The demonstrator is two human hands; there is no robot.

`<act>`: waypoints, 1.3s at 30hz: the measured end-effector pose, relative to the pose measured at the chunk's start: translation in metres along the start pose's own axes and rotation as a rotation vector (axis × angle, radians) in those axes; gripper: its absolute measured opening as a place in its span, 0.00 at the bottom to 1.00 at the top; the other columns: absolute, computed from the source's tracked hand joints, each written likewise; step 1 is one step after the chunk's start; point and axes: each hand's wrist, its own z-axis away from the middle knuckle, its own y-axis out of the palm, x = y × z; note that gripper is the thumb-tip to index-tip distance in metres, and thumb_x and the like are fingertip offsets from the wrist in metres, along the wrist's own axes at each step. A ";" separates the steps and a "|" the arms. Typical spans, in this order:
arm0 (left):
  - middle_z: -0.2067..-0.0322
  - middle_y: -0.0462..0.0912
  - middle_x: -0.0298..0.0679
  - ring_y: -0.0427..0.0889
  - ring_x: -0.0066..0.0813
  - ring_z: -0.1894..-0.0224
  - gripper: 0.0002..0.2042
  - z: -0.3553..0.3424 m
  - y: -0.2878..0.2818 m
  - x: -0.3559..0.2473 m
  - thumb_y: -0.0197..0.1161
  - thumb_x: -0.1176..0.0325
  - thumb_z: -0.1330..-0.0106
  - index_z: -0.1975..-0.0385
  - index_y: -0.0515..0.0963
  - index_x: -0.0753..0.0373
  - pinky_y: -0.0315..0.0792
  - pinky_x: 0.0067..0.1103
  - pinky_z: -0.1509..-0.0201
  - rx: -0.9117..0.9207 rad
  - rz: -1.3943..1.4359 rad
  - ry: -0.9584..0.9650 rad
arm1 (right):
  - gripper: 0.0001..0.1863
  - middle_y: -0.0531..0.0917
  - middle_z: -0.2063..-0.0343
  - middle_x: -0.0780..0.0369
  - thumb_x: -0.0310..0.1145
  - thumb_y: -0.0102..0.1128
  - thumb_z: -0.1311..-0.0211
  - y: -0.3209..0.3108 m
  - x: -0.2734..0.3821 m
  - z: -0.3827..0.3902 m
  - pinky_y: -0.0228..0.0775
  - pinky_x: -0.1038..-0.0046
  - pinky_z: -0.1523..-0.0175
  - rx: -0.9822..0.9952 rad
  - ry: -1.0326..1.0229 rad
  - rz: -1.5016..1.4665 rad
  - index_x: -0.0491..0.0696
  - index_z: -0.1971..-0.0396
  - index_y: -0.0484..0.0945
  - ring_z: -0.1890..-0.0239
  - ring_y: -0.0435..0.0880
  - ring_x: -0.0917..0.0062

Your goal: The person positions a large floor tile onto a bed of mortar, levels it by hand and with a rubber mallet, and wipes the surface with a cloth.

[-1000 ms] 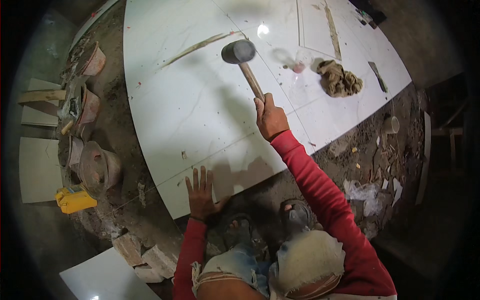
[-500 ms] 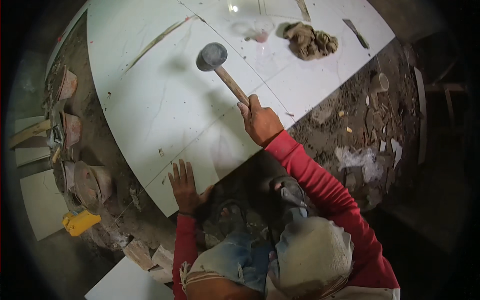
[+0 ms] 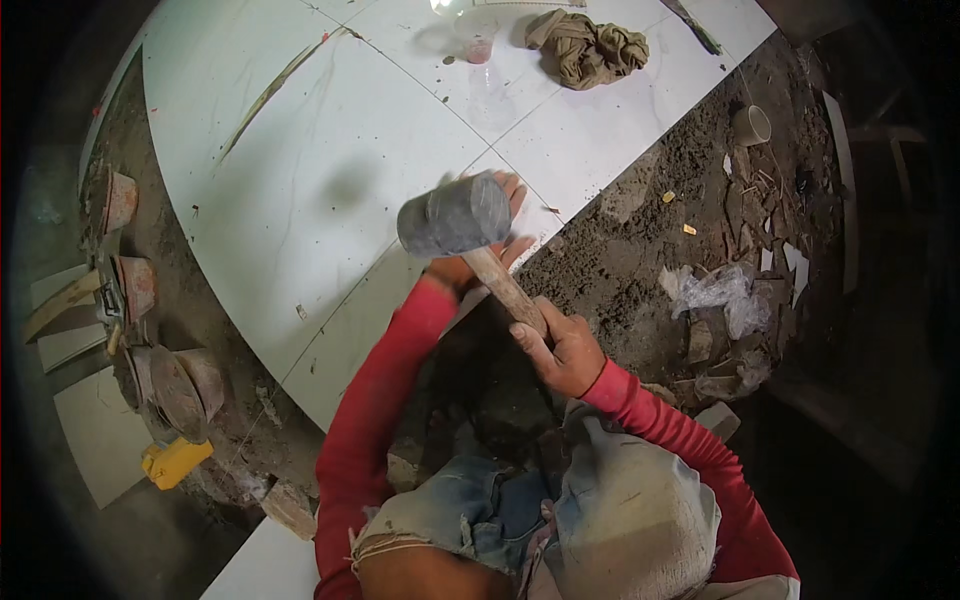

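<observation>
A rubber mallet (image 3: 455,215) with a dark grey head and wooden handle is in my right hand (image 3: 570,352), whose fingers wrap round the lower handle. The mallet is raised, its head above my left hand (image 3: 512,225) and hiding much of it. My left hand's fingers stretch out at the near right edge of the white floor tiles (image 3: 290,210), close to a corner where tile joints meet. Whether the palm presses on the tile is hidden. Crumpled brown cloth (image 3: 588,50) lies on the tiles farther off, beside a clear vessel with a pinkish part (image 3: 480,50).
Rough dark soil (image 3: 610,240) borders the tiles on the right, with a white cup (image 3: 752,125), broken scraps and clear plastic wrap (image 3: 730,300). At left stand several dirty buckets (image 3: 195,380) and a yellow object (image 3: 177,463). A thin strip (image 3: 265,100) lies on the tiles.
My left hand has moved right and forward from the tile's near edge to the right edge. My right hand has drawn the mallet back toward me, its head now higher and nearer. The view has shifted slightly.
</observation>
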 end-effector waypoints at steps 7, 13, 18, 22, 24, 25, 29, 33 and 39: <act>0.31 0.65 0.44 0.62 0.47 0.30 0.36 -0.006 0.028 -0.018 0.55 0.41 0.34 0.35 0.68 0.64 0.55 0.56 0.31 0.064 -0.095 0.050 | 0.14 0.75 0.83 0.50 0.40 0.58 0.29 -0.026 -0.028 0.038 0.66 0.58 0.74 0.015 0.135 -0.021 0.43 0.60 0.71 0.77 0.80 0.48; 0.35 0.70 0.41 0.65 0.46 0.31 0.38 0.002 0.052 -0.027 0.56 0.35 0.40 0.38 0.72 0.60 0.49 0.56 0.29 0.001 -0.145 -0.019 | 0.13 0.77 0.82 0.50 0.40 0.59 0.29 -0.038 -0.036 0.031 0.69 0.60 0.74 -0.067 -0.036 0.114 0.44 0.61 0.72 0.76 0.81 0.49; 0.26 0.55 0.47 0.50 0.59 0.25 0.44 0.017 0.066 -0.017 0.49 0.32 0.40 0.26 0.58 0.52 0.37 0.57 0.24 -0.166 0.148 -0.114 | 0.11 0.78 0.78 0.47 0.37 0.59 0.31 -0.035 -0.014 0.039 0.71 0.58 0.70 -0.189 -0.156 0.066 0.44 0.64 0.75 0.74 0.80 0.47; 0.30 0.63 0.45 0.58 0.58 0.28 0.37 -0.009 0.077 -0.036 0.52 0.33 0.38 0.33 0.68 0.48 0.39 0.60 0.27 0.148 0.011 -0.132 | 0.10 0.77 0.83 0.53 0.35 0.59 0.32 -0.034 -0.027 0.016 0.69 0.63 0.74 -0.253 -0.101 0.163 0.44 0.63 0.74 0.79 0.81 0.53; 0.31 0.64 0.45 0.59 0.58 0.29 0.35 -0.007 0.058 -0.042 0.50 0.33 0.36 0.34 0.69 0.46 0.39 0.61 0.27 0.311 -0.003 -0.170 | 0.15 0.77 0.76 0.47 0.43 0.50 0.25 -0.032 -0.025 0.014 0.68 0.58 0.69 -0.318 -0.096 0.152 0.47 0.54 0.75 0.74 0.78 0.49; 0.32 0.66 0.44 0.60 0.57 0.29 0.33 -0.005 0.047 -0.048 0.50 0.33 0.35 0.35 0.70 0.46 0.39 0.61 0.27 0.378 -0.006 -0.164 | 0.12 0.77 0.80 0.49 0.36 0.55 0.30 -0.033 -0.018 0.015 0.67 0.62 0.72 -0.343 -0.083 0.054 0.41 0.60 0.74 0.78 0.80 0.55; 0.29 0.62 0.44 0.58 0.52 0.27 0.29 0.029 0.029 -0.052 0.48 0.40 0.28 0.31 0.65 0.46 0.42 0.57 0.25 0.113 -0.047 -0.109 | 0.11 0.79 0.80 0.51 0.35 0.56 0.29 -0.038 -0.003 0.007 0.70 0.61 0.72 -0.364 -0.226 0.227 0.42 0.64 0.73 0.75 0.83 0.53; 0.27 0.57 0.43 0.56 0.46 0.26 0.33 0.083 0.037 -0.029 0.48 0.43 0.27 0.28 0.59 0.55 0.47 0.58 0.28 -0.065 -0.081 -0.230 | 0.12 0.80 0.77 0.45 0.37 0.52 0.27 -0.045 -0.028 -0.017 0.69 0.58 0.72 -0.254 -0.182 0.340 0.42 0.63 0.71 0.72 0.83 0.48; 0.27 0.56 0.47 0.53 0.48 0.24 0.45 0.144 -0.007 -0.028 0.56 0.34 0.37 0.29 0.61 0.63 0.45 0.58 0.28 -0.032 -0.051 -0.424 | 0.08 0.78 0.79 0.46 0.29 0.51 0.27 -0.046 0.007 -0.044 0.64 0.57 0.75 -0.405 -0.255 0.288 0.40 0.56 0.71 0.77 0.79 0.49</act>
